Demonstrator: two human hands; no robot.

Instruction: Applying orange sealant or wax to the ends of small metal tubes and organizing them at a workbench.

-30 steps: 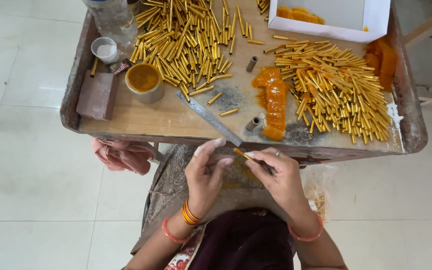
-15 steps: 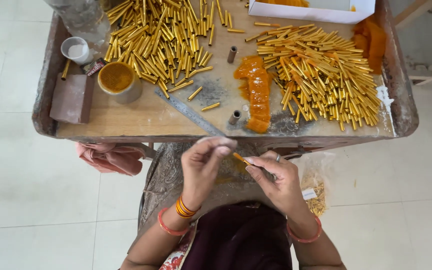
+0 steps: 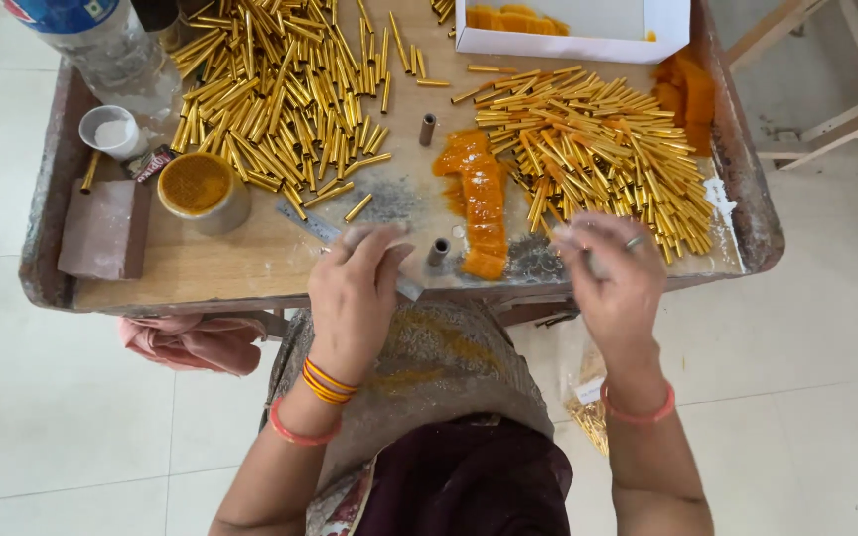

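My left hand [image 3: 355, 293] reaches over the front edge of the wooden tray table [image 3: 201, 273], fingers spread above a flat metal strip [image 3: 312, 220], holding nothing that I can see. Farther right, my right hand [image 3: 613, 278] hovers, blurred, at the near edge of the right pile of short golden tubes [image 3: 598, 149]; what its curled fingers hold cannot be made out. Between the hands lie a strip of orange paste [image 3: 479, 199] and a small dark cylinder [image 3: 438, 251]. A second golden tube pile [image 3: 270, 89] covers the far left.
A tin of orange powder [image 3: 196, 189], a small white cup [image 3: 106, 129], a plastic bottle [image 3: 101, 40] and a brown block [image 3: 101, 228] stand at the left. At the back is a white box [image 3: 568, 40]. Pink cloth [image 3: 191, 342] hangs below the table. Wooden furniture [image 3: 826, 89] stands at the right.
The hands were together over my lap, working one golden tube. They have parted and moved up to the table, left toward the metal strip, right toward the right tube pile.
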